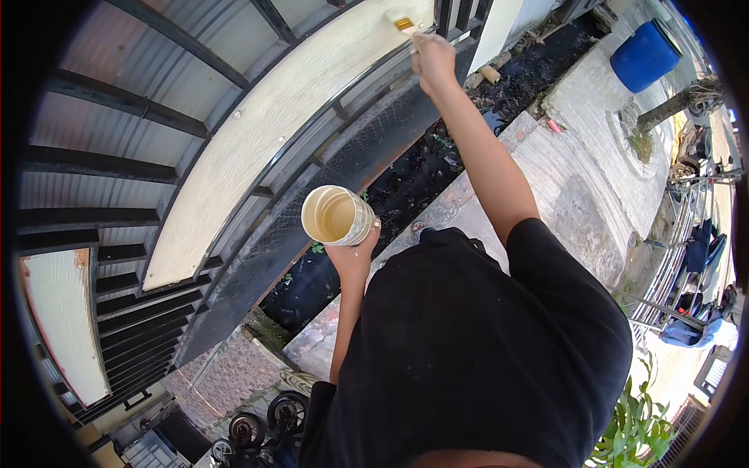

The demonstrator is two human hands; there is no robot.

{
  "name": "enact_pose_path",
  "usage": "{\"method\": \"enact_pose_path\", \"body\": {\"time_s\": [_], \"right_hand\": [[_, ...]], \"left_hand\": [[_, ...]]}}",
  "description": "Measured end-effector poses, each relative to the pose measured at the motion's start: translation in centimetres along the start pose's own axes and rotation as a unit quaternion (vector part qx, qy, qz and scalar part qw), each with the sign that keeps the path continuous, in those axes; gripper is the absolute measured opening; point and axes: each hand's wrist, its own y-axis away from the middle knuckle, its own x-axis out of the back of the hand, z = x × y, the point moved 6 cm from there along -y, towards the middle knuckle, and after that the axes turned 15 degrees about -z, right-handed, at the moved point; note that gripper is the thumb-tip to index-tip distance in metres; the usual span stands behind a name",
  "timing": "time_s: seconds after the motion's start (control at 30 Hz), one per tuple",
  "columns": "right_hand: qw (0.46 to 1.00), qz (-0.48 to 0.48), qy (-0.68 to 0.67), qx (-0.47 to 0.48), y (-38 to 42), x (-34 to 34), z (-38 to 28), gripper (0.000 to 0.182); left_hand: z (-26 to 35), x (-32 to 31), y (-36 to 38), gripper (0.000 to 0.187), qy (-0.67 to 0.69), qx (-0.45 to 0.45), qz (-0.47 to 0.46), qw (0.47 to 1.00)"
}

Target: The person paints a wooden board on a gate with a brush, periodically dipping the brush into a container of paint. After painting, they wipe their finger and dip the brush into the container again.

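One paint can point(337, 216), one brush point(403, 24), two cream panels point(257, 132), one blue barrel point(644, 55).

Cream-painted flat wood panel point(257, 132): matt, grainy, w/ black metal bars point(101, 164) beside it. Round metal tin point(337, 216): shiny, cream-smeared inside. Grey concrete ledge point(562, 179): rough.

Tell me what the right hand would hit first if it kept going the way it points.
Most likely the cream panel on the gate: the right hand holds a brush whose bristles already seem to touch it, though depth is hard to judge.
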Motion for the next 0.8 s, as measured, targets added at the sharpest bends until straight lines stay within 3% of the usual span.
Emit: {"method": "enact_pose_path", "body": {"time_s": [0.07, 0.1, 0.17, 0.3, 0.4, 0.5, 0.57, 0.63, 0.7, 0.77, 0.8], "right_hand": [[0.992, 0.006, -0.122, 0.03, -3.8, 2.4, -0.4, 0.022], [0.992, 0.003, -0.122, 0.032, -4.8, 2.3, 0.0, 0.022], [0.974, -0.002, -0.221, -0.049, -5.6, 0.6, 3.0, 0.023], [0.943, -0.124, -0.201, -0.235, 3.1, -7.3, 6.7, 0.023], [0.938, -0.136, -0.201, -0.247, 3.8, -4.3, 6.2, 0.025], [0.975, 0.039, -0.195, -0.103, -2.7, 1.7, 2.9, 0.022], [0.978, 0.039, -0.196, -0.054, -6.3, 3.8, 4.2, 0.022], [0.99, 0.042, -0.08, -0.107, -6.1, 0.2, 5.2, 0.026], [0.978, 0.06, 0.198, -0.012, -4.1, -4.1, 9.0, 0.031], [0.97, -0.065, 0.216, -0.089, 3.1, -9.0, 8.9, 0.034], [0.97, -0.063, 0.216, -0.089, 5.0, -9.0, 7.3, 0.034]], "left_hand": [[-0.3, 0.0, 0.6, 0.052, 0.001, 0.018, -0.012, 1.0], [-0.1, 0.0, 0.6, 0.053, 0.001, 0.009, -0.009, 1.0], [0.0, 0.1, 0.7, 0.053, 0.0, 0.003, -0.003, 1.0], [0.1, 0.1, 0.4, 0.054, -0.001, -0.003, 0.002, 1.0], [1.0, 0.2, 0.3, 0.051, 0.0, -0.015, 0.005, 1.0], [0.5, 0.4, 0.8, 0.049, 0.0, -0.008, 0.01, 1.0], [0.3, 0.3, 0.5, 0.05, -0.009, -0.001, 0.005, 1.0], [0.5, 0.1, 0.6, 0.053, -0.006, -0.007, -0.007, 1.0], [0.4, -0.1, 0.4, 0.053, -0.012, -0.007, -0.011, 1.0], [0.3, -0.4, 0.1, 0.053, -0.018, -0.005, -0.015, 1.0], [0.3, -0.5, 0.1, 0.05, -0.01, -0.003, -0.008, 1.0]]}}
